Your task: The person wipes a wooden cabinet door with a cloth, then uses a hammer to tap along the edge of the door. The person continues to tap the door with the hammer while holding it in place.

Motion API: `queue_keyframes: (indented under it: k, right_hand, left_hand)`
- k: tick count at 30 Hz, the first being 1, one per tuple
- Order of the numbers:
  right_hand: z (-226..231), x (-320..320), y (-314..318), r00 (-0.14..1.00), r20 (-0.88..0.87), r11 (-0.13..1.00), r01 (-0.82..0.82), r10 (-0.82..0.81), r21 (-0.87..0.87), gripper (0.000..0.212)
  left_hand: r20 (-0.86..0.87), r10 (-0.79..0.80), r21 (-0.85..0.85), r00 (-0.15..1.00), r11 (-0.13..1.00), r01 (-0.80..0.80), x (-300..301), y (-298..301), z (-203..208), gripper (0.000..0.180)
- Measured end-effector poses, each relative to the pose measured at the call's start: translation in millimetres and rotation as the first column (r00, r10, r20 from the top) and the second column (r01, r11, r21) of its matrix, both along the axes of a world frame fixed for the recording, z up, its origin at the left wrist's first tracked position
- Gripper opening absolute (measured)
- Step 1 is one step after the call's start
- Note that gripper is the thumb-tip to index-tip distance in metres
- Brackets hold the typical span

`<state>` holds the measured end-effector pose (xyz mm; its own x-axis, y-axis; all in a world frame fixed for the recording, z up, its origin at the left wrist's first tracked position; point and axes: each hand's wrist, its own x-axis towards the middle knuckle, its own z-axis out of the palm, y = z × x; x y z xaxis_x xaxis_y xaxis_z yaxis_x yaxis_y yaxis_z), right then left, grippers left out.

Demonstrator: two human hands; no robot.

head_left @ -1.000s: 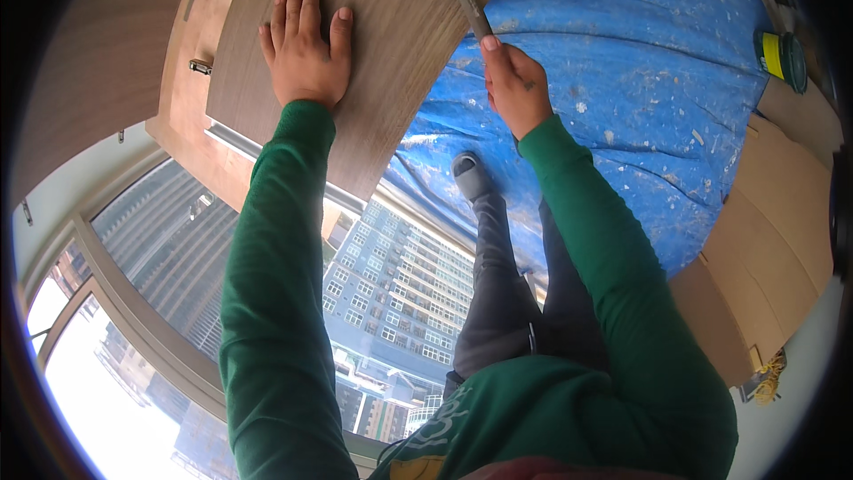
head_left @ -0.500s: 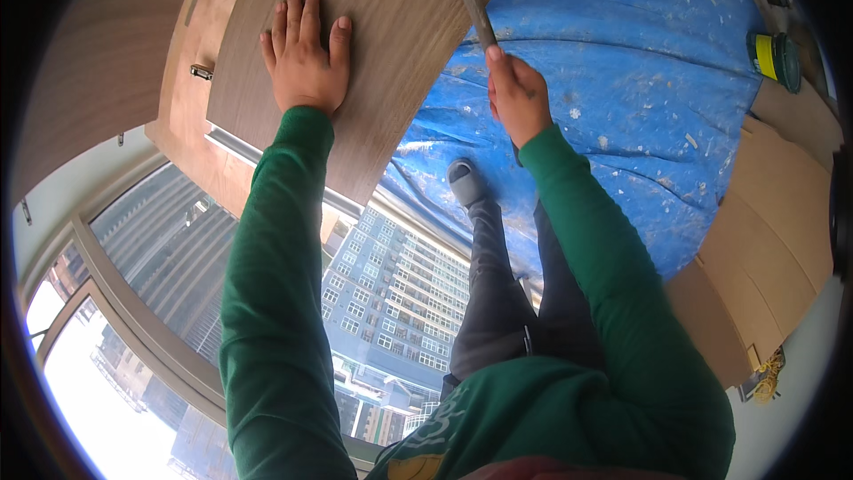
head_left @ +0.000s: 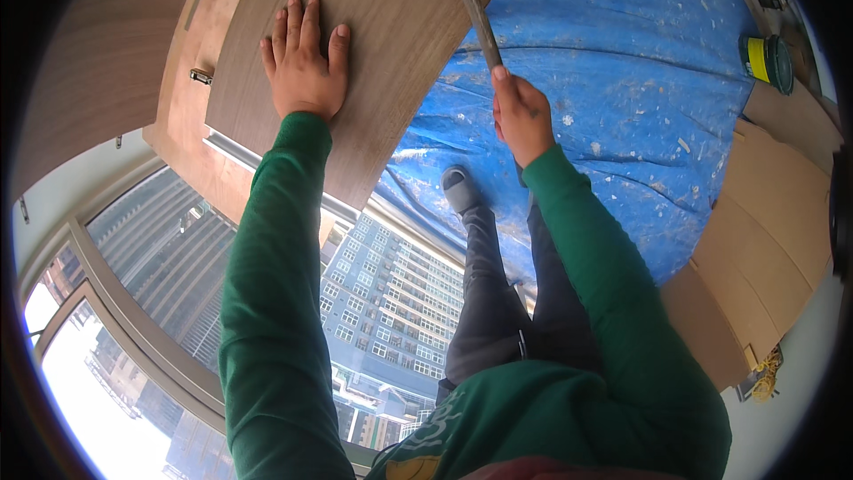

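My left hand point(head_left: 306, 76) lies flat on a brown wood-grain panel point(head_left: 391, 31), its fingers spread and pointing away from me. To the right, my right hand point(head_left: 522, 114) is wrapped round a dark, worn stick point(head_left: 480, 22) with a pale, blunt far end. The stick slants up and left, and its far end shows in front of the panel; whether it touches the surface I cannot tell. A short piece of it comes out below my fist, and the fingers hide the middle.
A blue paint-spotted sheet point(head_left: 613, 116) covers the floor on the right, with cardboard point(head_left: 755, 231) and a dark bucket point(head_left: 769, 64) at its edge. A metal hinge point(head_left: 202, 76) sits on a paler board point(head_left: 182, 111). A window point(head_left: 391, 302) lies below the panel.
My right hand and the stick have moved slightly nearer to me, so the pale end is lower. My left hand stays flat on the panel. The view has shifted a little.
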<state>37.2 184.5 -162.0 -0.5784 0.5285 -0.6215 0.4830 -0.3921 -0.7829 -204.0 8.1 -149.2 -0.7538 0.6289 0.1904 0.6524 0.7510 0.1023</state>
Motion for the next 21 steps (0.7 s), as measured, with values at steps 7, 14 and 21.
queue_keyframes:
  k: [7, 14, 21]
  right_hand:
    - [-16.8, -35.9, 36.0, 0.998, -0.063, 0.998, 0.032, -0.029, 0.045, 0.056]
    - [9.9, -8.3, 25.6, 0.997, -0.030, 0.996, 0.071, -0.073, -0.060, 0.055]
    - [-31.6, -27.6, 30.0, 0.989, -0.121, 0.989, -0.064, 0.080, 0.131, 0.055]
  left_hand:
    - [0.005, -0.009, 0.017, 1.000, 1.000, 0.009, 1.4, 1.4, 0.2, 0.063]
    - [-0.001, 0.002, 0.001, 1.000, 1.000, -0.002, 0.4, -0.3, 1.6, 0.065]
    - [-0.002, -0.009, -0.005, 1.000, 1.000, 0.009, -0.6, 2.4, 3.4, 0.065]
